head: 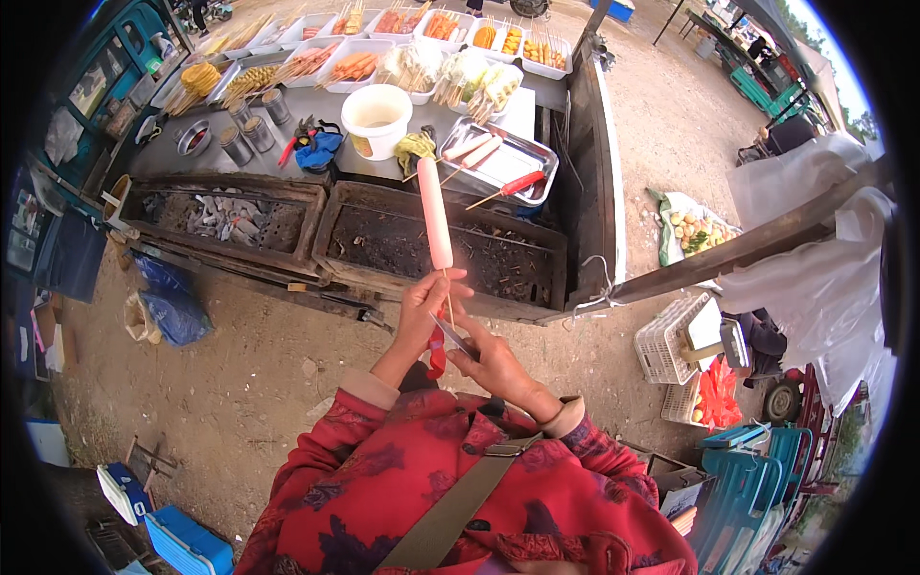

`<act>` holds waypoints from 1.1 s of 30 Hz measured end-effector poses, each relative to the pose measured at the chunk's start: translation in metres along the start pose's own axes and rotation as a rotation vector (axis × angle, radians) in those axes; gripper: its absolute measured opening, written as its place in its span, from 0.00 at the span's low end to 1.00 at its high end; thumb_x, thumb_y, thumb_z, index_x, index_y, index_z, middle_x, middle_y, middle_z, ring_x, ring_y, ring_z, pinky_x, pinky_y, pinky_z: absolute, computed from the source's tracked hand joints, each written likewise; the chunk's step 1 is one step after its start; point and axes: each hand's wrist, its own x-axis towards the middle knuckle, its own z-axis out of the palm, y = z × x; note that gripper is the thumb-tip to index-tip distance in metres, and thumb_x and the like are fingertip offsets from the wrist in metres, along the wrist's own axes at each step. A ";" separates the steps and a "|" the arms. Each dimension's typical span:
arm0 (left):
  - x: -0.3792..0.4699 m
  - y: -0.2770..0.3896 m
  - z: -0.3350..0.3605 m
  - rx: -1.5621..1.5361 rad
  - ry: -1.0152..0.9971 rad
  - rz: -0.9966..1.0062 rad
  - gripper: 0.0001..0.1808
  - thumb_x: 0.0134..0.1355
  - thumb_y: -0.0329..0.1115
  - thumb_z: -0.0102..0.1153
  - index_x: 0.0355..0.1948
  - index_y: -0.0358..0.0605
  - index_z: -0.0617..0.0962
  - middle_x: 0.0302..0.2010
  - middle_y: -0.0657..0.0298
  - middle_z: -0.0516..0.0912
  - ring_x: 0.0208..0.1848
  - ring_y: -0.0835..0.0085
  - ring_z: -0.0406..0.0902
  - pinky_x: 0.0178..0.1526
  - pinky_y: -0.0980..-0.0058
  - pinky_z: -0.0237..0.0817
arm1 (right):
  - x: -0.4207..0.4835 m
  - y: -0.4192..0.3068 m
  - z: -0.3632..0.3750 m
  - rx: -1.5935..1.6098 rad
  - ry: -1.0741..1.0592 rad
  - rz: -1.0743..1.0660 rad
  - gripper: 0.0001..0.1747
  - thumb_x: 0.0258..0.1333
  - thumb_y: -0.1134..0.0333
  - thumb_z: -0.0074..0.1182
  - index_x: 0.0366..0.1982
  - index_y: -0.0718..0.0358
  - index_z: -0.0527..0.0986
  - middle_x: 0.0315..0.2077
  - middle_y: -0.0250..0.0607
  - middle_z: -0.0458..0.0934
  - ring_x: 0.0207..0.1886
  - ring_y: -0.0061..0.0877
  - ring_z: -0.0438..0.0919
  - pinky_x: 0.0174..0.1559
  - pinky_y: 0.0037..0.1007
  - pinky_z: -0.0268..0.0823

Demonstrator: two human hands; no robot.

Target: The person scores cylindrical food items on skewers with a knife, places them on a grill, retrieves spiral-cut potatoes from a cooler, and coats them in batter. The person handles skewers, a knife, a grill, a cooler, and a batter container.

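My left hand (pixel 424 309) holds a wooden skewer carrying a large pink sausage (pixel 435 214), upright in front of my chest. My right hand (pixel 496 359) grips a small knife (pixel 458 338), its blade close to the skewer's lower end. A strip of red wrapping (pixel 436 352) hangs between my hands. Behind the sausage, a metal tray (pixel 548 169) holds two pale skewered sausages (pixel 474 152) and a skewered sausage in red wrapping (pixel 523 182). A yellow-green cloth (pixel 415 146) lies beside the tray, near a white bucket (pixel 376 122).
Two charcoal grill troughs (pixel 321 230) stand before me, the left one holding ashy charcoal (pixel 228 215). Plastic trays of skewered food (pixel 356 65) line the table's back. A wooden pole (pixel 690 266) crosses at right, above white crates (pixel 658 345). Blue bags (pixel 172 305) lie on the ground at left.
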 end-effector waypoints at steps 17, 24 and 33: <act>-0.022 -0.019 -0.170 -0.241 -0.245 -0.848 0.17 0.68 0.42 0.51 0.52 0.45 0.76 0.31 0.70 0.76 0.26 0.85 0.68 0.31 0.86 0.62 | 0.301 0.103 -0.088 -0.136 0.507 0.403 0.12 0.55 0.65 0.57 0.34 0.69 0.73 0.18 0.39 0.78 0.20 0.25 0.78 0.26 0.28 0.68; -0.006 -0.028 -0.186 0.174 -0.596 -0.648 0.15 0.66 0.36 0.55 0.52 0.43 0.76 0.34 0.70 0.78 0.30 0.86 0.70 0.35 0.84 0.64 | 0.293 0.113 -0.088 -0.081 0.639 0.392 0.16 0.57 0.61 0.59 0.38 0.68 0.75 0.17 0.36 0.77 0.18 0.19 0.74 0.22 0.25 0.64; 0.005 -0.036 -0.184 0.347 -0.596 -0.575 0.09 0.62 0.34 0.59 0.40 0.41 0.80 0.34 0.66 0.82 0.36 0.81 0.75 0.39 0.76 0.68 | 0.279 0.155 -0.095 0.213 0.770 0.541 0.23 0.57 0.49 0.60 0.34 0.64 0.73 0.15 0.30 0.69 0.12 0.15 0.61 0.14 0.21 0.52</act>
